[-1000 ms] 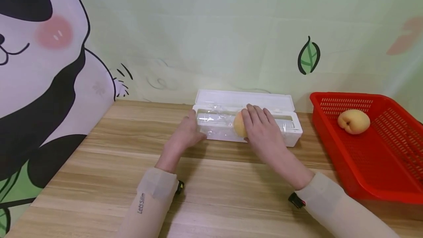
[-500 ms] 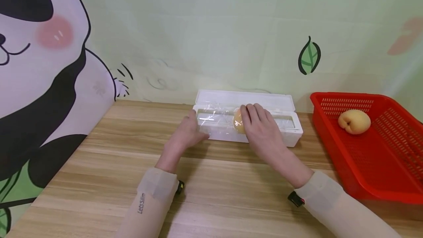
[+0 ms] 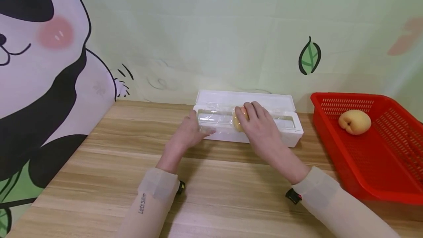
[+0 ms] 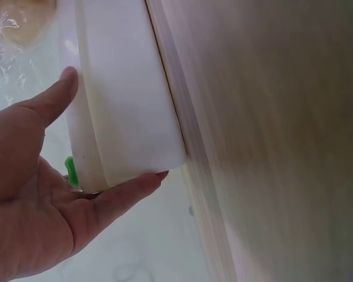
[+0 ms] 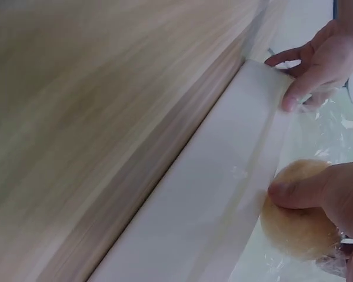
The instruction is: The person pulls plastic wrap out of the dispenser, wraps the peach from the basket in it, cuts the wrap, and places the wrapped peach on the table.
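A long white box (image 3: 228,135) with its lid (image 3: 244,100) raised stands near the wall. My right hand (image 3: 262,129) grips a yellowish peach (image 3: 238,120) above the box; clear film covers the fruit, and the right wrist view shows the thumb on the peach (image 5: 300,223). At the box's left end is my left hand (image 3: 186,133). In the left wrist view, the left hand (image 4: 41,194) has its thumb on the upper edge of the box (image 4: 123,88) and a finger along its end. A small green piece (image 4: 72,171) shows beside that hand.
A red perforated basket (image 3: 347,164) stands on the right of the wooden table (image 3: 211,201), with another peach (image 3: 354,122) inside it. Behind the table is a pale green wall cloth (image 3: 185,39) printed with a panda and leaves.
The right hand has shifted slightly and turned with the peach, which now shows a reddish patch. Film now lies over the fruit. The left thumb has moved a little rightward along the box.
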A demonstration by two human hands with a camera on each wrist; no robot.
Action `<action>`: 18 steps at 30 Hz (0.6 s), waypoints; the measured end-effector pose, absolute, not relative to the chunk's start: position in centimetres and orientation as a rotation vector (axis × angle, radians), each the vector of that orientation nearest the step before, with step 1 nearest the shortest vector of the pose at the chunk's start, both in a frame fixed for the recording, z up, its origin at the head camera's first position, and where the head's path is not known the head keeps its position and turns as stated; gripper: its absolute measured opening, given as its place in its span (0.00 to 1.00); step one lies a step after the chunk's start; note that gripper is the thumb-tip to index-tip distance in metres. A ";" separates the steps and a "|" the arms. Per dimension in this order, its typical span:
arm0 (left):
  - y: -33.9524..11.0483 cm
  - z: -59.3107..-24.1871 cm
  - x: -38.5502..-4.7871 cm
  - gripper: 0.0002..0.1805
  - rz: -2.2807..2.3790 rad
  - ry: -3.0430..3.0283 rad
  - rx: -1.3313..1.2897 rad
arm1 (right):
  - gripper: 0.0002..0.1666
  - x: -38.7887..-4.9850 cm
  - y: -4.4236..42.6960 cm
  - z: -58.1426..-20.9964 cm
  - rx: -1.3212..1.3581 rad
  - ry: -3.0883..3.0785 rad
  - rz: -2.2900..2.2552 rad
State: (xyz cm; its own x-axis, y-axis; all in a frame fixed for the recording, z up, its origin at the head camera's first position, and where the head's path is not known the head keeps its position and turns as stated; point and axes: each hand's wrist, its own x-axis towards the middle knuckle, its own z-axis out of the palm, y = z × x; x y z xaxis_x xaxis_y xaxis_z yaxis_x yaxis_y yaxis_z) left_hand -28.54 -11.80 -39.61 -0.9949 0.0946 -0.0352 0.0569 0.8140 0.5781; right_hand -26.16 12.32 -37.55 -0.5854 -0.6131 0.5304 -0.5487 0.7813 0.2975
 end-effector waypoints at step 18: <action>-11.0 -39.5 -28.5 0.51 0.894 2.974 0.045 | 0.29 -26.9 13.0 -35.8 0.917 -2.275 0.013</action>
State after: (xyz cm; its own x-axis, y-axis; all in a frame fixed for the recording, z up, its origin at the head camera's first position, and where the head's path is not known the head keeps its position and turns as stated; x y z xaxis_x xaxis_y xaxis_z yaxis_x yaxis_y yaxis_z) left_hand -28.45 -11.00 -39.50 -0.9989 0.0381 -0.0260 0.0175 0.8341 0.5514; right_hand -26.89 12.96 -35.83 -0.5242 -0.6109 0.5932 -0.6175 0.7524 0.2292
